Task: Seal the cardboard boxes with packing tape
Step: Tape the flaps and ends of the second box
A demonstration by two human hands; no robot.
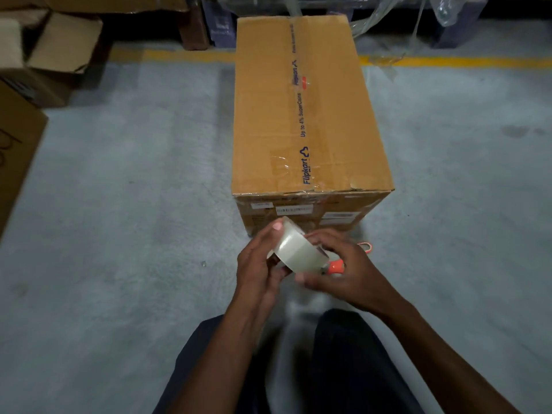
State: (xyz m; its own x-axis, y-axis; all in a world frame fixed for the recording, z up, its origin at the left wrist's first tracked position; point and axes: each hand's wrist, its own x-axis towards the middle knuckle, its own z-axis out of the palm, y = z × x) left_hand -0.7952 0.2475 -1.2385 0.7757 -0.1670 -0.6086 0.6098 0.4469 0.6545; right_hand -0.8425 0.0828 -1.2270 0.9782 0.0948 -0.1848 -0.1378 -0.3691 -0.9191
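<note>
Gripping tape roll [298, 252], both hands [260, 264] [343, 273] near closed box [307, 115].

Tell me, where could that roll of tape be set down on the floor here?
Bare floor lies left of the big box, up to the yellow line. Another bare patch lies right of the box. It is crowded at far left, with open boxes, and between the box and both hands holding the tape roll, where an orange tool lies.
</note>
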